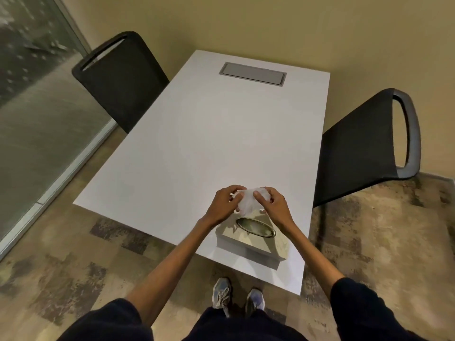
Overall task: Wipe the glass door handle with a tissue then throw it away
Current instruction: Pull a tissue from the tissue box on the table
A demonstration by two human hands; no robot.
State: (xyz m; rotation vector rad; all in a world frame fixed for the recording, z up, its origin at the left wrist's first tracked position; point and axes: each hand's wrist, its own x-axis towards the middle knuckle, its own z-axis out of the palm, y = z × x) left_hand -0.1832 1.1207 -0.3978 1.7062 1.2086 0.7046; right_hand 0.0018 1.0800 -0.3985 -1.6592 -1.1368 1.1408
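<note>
Both hands are up over the near end of the table [197,134], w/ a white tissue [248,201] bunched between them. Left hand [225,201] grips the tissue's left side, fingers curled round it, thumb on top. Right hand [272,205] grips the right side the same way, thumb pressed onto the top of the wad. So both are closed on the tissue, neither spread wide. Tissue looks crumpled, not flat; its lower edge hangs just above the far end of the box.

Tissue box [251,244] sits on the table near the front edge, approx centre-right, beige w/ an oval metal-rimmed slot [256,226] on top. Can't tell if another sheet pokes out of the slot. The hands are above and just beyond the box, not touching it as far as can be seen.

Table is white, rectangular, w/ a grey cable hatch [252,75] at the far end. Black chair [118,80] at the left side, another chair [366,146] at the right side, both close to the table edges. Glass wall [32,82] runs down the left w/ a metal frame at floor level; no handle can be made out on it. Dark sleeves [357,299] are pushed up the forearms. Shoes [237,297] on mottled carpet just under the table's near edge.
</note>
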